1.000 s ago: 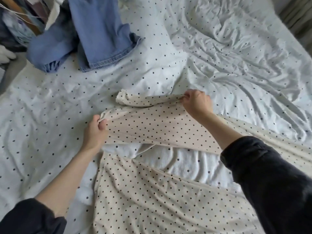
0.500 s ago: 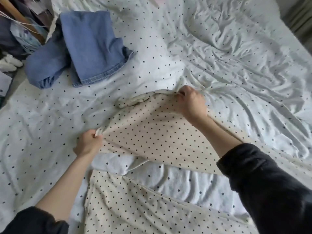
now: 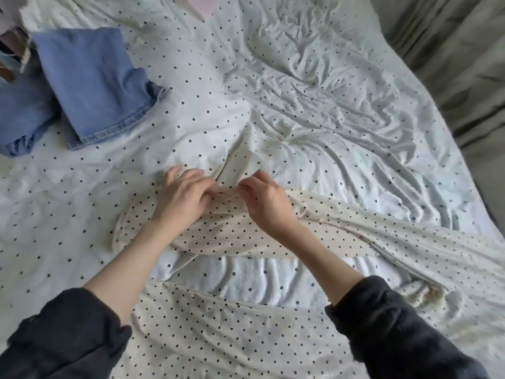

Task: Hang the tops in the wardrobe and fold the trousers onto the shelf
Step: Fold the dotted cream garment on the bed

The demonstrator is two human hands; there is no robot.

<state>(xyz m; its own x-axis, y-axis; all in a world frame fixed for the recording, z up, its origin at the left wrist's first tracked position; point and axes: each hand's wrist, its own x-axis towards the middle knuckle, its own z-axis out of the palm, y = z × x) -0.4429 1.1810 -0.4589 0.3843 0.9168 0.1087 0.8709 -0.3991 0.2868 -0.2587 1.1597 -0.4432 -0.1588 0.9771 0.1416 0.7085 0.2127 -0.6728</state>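
Both hands meet mid-bed: left hand [image 3: 182,196] and right hand [image 3: 266,202] each pinch the bunched edge of the cream black-dotted jersey trousers [image 3: 218,337], which sprawl across the white dotted bed sheet [image 3: 341,119] and run off the bottom. Folded blue denim jeans [image 3: 90,83] sit far left, partly cropped.

Cream trousers [image 3: 218,337] with small black dots lie on a white, black-dotted bed sheet [image 3: 314,105]; the jeans [image 3: 90,86] are blue, the sleeves [image 3: 396,337] dark.
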